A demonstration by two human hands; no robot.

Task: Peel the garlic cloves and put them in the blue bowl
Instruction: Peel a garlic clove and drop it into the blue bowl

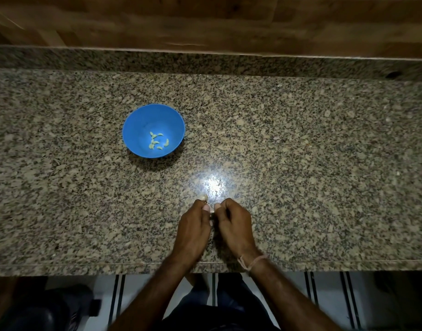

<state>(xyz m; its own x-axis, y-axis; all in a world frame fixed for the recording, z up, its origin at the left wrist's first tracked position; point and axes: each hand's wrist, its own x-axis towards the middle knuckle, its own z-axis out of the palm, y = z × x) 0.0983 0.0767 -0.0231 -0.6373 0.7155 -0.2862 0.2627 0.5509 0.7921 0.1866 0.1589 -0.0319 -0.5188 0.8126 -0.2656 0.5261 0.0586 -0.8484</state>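
head view: the left hand (193, 225) and right hand (231, 223) are together, knuckles up, thumbs almost touching. the left grips a clove (203, 198), whose pale end pokes out past its fingertips. the right pinches a pale scrap (212, 212) between the two thumbs; skin or clove flesh, i cannot tell. the bowl (133, 130) sits ahead of the hands and off to the left, well apart, with a few peeled cloves (157, 142) in its bottom.

what could go wrong: the clove is tiny and held only at the tips, so a hard tug on the skin might flick it out onto the counter (301, 151), where the speckled stone would hide it. bits of skin could also ride along into the bowl.

the counter is polished granite, with a bright glare (214, 185) just ahead of the fingers. a wooden wall (205, 20) stands beyond it, striped floor tiles (324, 295) show below the near edge, and the room is dim.
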